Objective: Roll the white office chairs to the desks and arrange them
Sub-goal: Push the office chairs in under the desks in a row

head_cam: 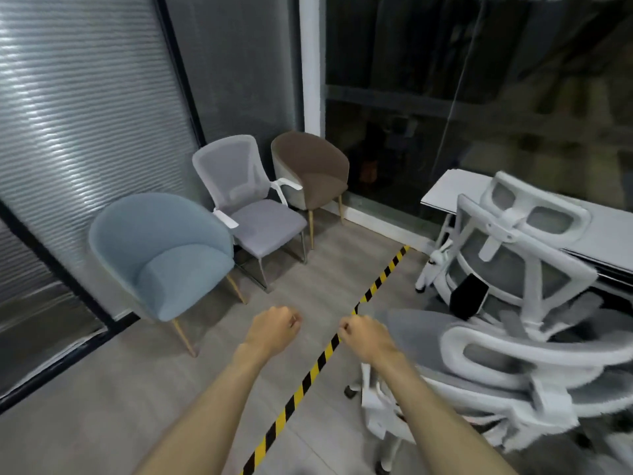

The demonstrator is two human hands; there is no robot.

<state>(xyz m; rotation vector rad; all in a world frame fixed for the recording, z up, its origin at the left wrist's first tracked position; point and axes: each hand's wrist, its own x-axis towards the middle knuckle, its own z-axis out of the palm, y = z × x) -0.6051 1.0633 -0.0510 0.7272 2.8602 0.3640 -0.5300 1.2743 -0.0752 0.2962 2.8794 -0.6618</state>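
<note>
Grey wood-look floor (102, 423) lies open in front of me, crossed by a strip of yellow-and-black tape (301, 389) running from near my feet up toward the glass wall (479, 97). My left hand (274, 329) and right hand (366, 337) are both out ahead, fingers curled loosely into fists and holding nothing, apart from each other and over the tape line.

To my right, close by my right forearm, stands the white office chair (507, 303) with grey mesh back and headrest; its back faces the white desk (455, 190), whose near edge runs along just behind it. Something dark and flat (469, 296) rests against the chair's lower back; I cannot tell what it is.

On the left side, three chairs line the wall: a light blue tub chair (164, 255) nearest, a grey mesh chair with white arms (246, 204) just beside it, then a brown tub chair (315, 169) in the corner. Between those chairs and the office chair, the floor is bare.
</note>
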